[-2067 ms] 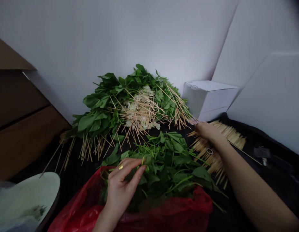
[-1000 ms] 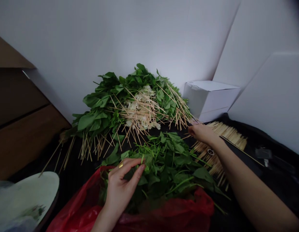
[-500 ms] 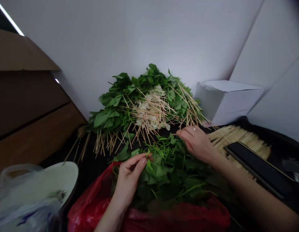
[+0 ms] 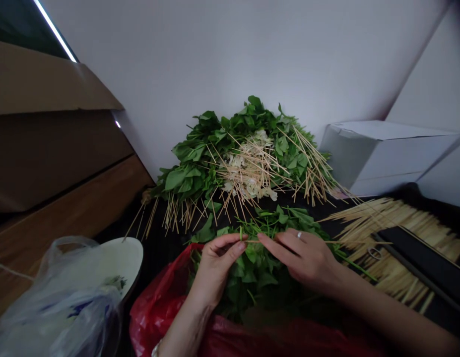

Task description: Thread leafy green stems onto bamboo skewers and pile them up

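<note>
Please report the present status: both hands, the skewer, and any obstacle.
Left hand pinching green stem. Right hand holding skewer, its end at the stem; piercing unclear. Leafy greens in red bag beneath; no obstruction visible between hands.

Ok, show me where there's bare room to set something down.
A narrow black patch shows between the round white bowl and crumpled red plastic bag; something slim might fit. Crowded: beneath the left hand and right hand, where leafy green stems fill the bag, and far right, among thin pale wooden skewers.

The right hand [image 4: 307, 255] wears a silvery ring [image 4: 299, 235], the left forearm [image 4: 188, 320] perhaps a bracelet [image 4: 156, 348].
</note>
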Demonstrator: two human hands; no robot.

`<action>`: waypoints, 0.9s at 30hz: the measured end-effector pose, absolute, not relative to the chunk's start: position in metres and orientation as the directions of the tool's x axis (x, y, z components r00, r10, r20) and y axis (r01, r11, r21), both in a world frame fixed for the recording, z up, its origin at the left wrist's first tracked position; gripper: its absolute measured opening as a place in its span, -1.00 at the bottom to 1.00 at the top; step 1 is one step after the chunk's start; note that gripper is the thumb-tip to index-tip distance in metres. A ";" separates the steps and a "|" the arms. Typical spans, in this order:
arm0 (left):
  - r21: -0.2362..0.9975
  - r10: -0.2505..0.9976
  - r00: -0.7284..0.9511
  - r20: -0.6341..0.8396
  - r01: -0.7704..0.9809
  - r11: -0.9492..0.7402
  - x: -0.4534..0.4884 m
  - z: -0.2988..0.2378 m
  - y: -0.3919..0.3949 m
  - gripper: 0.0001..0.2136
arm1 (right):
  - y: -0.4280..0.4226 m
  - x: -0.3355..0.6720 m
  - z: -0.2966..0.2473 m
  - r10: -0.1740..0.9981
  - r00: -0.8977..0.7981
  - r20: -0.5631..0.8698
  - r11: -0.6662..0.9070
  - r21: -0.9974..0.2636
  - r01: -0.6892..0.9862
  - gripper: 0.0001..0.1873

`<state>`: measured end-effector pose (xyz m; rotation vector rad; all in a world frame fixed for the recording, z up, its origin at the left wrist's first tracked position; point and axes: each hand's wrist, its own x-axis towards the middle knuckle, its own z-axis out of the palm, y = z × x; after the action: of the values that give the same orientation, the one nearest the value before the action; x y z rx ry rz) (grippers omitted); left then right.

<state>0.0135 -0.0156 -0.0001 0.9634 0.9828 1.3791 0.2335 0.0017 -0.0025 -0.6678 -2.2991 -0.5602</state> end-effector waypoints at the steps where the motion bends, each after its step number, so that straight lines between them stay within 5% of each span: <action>1: 0.948 0.999 -0.033 0.011 -0.319 -0.021 0.013 0.000 -0.016 -0.78 | 0.001 0.234 -0.004 0.312 -0.656 0.688 0.775 0.215 0.594 -0.44; 7: 0.911 0.994 0.101 -0.046 -0.403 0.083 0.013 0.007 -0.017 -0.75 | 0.004 0.234 -0.005 0.335 -0.658 0.675 0.742 0.242 0.626 -0.49; 15: 0.923 0.999 -0.033 -0.022 -0.386 0.008 0.007 0.006 -0.010 -0.84 | 0.005 0.234 -0.001 0.334 -0.585 0.739 0.683 0.238 0.690 -0.53; 20: 0.968 0.926 -0.317 0.205 -0.072 -0.240 -0.019 0.015 -0.006 -0.90 | 0.010 0.237 -0.001 0.377 -0.533 0.757 0.615 0.225 0.756 -0.58; 24: 0.932 0.953 -0.144 0.266 0.291 -0.216 -0.025 0.019 -0.008 -0.85 | 0.015 0.239 -0.005 0.457 -0.552 0.697 0.571 0.246 0.783 -0.63; 27: 0.790 0.975 -0.038 0.217 0.594 -0.153 -0.018 0.016 -0.009 -0.69 | 0.020 0.241 -0.009 0.482 -0.561 0.673 0.563 0.252 0.787 -0.66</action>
<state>-0.0183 -0.0086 0.0157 1.7759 1.6508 1.0730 0.2415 0.0197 -0.0088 -1.0142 -2.2544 -0.7385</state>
